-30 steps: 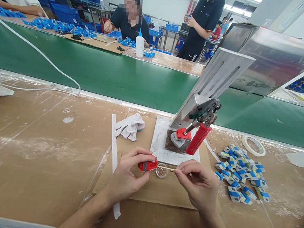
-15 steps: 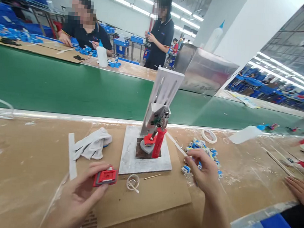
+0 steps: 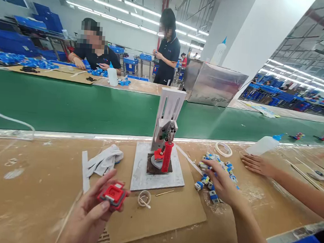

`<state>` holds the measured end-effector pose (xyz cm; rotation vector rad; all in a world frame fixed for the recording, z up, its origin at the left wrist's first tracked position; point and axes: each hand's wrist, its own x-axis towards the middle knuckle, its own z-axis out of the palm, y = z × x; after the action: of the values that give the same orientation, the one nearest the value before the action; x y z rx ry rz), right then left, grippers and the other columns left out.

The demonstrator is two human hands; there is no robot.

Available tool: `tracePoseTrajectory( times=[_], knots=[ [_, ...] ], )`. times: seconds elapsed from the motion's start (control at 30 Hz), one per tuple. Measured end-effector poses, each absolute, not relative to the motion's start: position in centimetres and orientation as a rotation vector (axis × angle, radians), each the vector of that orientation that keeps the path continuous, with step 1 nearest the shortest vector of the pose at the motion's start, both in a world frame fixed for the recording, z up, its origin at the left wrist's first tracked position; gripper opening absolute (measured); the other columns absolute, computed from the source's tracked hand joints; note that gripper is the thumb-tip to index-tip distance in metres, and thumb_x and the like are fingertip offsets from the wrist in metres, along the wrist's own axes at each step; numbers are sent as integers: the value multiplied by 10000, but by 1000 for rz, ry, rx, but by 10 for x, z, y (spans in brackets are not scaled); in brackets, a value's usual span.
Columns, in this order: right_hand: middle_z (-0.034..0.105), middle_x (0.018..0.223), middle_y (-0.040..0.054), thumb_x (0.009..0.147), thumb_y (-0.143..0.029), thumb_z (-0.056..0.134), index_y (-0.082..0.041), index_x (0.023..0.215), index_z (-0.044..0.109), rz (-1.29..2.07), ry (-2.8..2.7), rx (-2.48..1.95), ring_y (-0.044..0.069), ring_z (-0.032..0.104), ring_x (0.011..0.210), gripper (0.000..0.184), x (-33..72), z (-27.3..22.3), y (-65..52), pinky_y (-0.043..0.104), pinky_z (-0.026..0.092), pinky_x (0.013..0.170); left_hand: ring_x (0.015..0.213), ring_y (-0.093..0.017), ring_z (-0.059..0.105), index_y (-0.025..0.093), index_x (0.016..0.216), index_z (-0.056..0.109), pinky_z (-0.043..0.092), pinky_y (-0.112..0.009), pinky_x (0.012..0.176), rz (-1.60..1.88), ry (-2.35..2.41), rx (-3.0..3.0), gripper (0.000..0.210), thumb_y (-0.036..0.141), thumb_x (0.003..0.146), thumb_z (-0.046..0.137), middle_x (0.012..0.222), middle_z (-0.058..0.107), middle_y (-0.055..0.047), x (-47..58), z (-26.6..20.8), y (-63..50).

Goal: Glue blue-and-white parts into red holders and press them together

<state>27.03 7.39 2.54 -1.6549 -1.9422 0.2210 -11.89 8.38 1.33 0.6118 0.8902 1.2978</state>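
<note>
My left hand point(image 3: 95, 206) grips a red plastic part point(image 3: 113, 194) with a grey edge and a square recess on top, tilted towards me. Over a pile of small blue-and-white pieces point(image 3: 213, 196) at the right, my right hand point(image 3: 220, 180) reaches with fingers apart, nothing visible in them. Between the hands stands a toggle clamp press with a red handle point(image 3: 167, 157) on a pale metal base plate point(image 3: 140, 183). Beneath the clamp, a red piece point(image 3: 158, 155) sits on a grey block. A small clear cup point(image 3: 144, 198) with a cotton swab stands before the press.
A white glove point(image 3: 105, 162) and white strip point(image 3: 85, 171) lie left. A tape roll point(image 3: 223, 149) and white bottle point(image 3: 263, 145) are behind the pile. Another person's hand point(image 3: 256, 164) rests on the table at right. A green belt point(image 3: 67, 106) runs behind; two people are beyond.
My right hand has come away from the white strip's end and is over the pile. My left hand has tilted the red part. Another person's arm has reached in from the right.
</note>
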Motion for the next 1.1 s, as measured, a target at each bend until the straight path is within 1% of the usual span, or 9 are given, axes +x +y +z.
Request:
tracePoseTrajectory(
  times=[0.13, 0.23, 0.37, 0.57, 0.67, 0.8, 0.9, 0.97, 1.1],
  knots=[
    [636, 1219, 120, 1051, -345, 526, -289, 1352, 588, 551, -1401, -1154, 256, 652, 1043, 312, 201, 25, 38, 358, 575, 799, 878, -257, 747, 318, 1165, 693, 597, -263, 667, 1222, 796, 736, 586, 438, 649, 944, 1078, 752, -63, -102, 25, 58],
    [614, 1214, 113, 1034, -327, 567, -325, 1282, 641, 827, -1323, -876, 249, 635, 1062, 259, 137, 32, 27, 317, 583, 774, 906, -267, 744, 277, 1052, 712, 605, -308, 736, 1162, 736, 825, 458, 489, 696, 908, 1137, 742, -88, -99, 27, 47],
    [638, 1209, 83, 1043, -317, 564, -344, 1247, 651, 1127, -1233, -712, 162, 638, 958, 223, 86, 39, 29, 214, 571, 768, 924, -255, 738, 283, 1090, 710, 596, -314, 779, 1169, 746, 813, 457, 486, 724, 894, 1174, 733, -93, -103, 26, 37],
    [670, 1077, 72, 974, -343, 688, -336, 1235, 672, 1281, -1114, -655, 156, 658, 876, 262, 76, 34, 31, 215, 588, 750, 935, -245, 723, 261, 1101, 709, 575, -297, 795, 1182, 804, 749, 529, 499, 680, 925, 1094, 755, -91, -107, 18, 28],
    [670, 976, 52, 922, -377, 755, -352, 1217, 692, 1342, -1061, -647, 157, 670, 780, 303, 75, 35, 31, 237, 604, 685, 981, -262, 717, 267, 1123, 706, 579, -310, 819, 1162, 811, 776, 542, 525, 692, 909, 1115, 752, -94, -107, 12, 29],
    [672, 982, 67, 869, -465, 796, -333, 1252, 708, 1309, -1047, -713, 162, 676, 747, 414, 79, 33, 31, 216, 592, 591, 990, -273, 720, 273, 1156, 712, 587, -300, 771, 1154, 728, 828, 514, 508, 733, 884, 1119, 755, -107, -107, 3, 31],
    [686, 996, 73, 917, -422, 759, -324, 1213, 724, 1175, -1171, -715, 185, 714, 871, 314, 85, 34, 29, 236, 621, 723, 900, -219, 706, 279, 1166, 726, 570, -264, 744, 1135, 712, 782, 512, 508, 737, 884, 1023, 763, -83, -106, 3, 29],
    [677, 1062, 69, 937, -289, 747, -336, 1154, 737, 1043, -1332, -712, 213, 718, 1015, 222, 90, 39, 27, 289, 625, 864, 840, -185, 684, 264, 1158, 740, 553, -244, 734, 1101, 742, 712, 536, 533, 719, 890, 946, 753, -65, -104, 8, 28],
    [657, 1171, 70, 918, -17, 659, -376, 1165, 738, 755, -1738, -696, 259, 665, 1183, 443, 99, 49, 26, 390, 614, 971, 719, -156, 668, 244, 1140, 758, 545, -241, 667, 988, 701, 619, 543, 559, 715, 883, 880, 733, -49, -101, 16, 28]
  ],
)
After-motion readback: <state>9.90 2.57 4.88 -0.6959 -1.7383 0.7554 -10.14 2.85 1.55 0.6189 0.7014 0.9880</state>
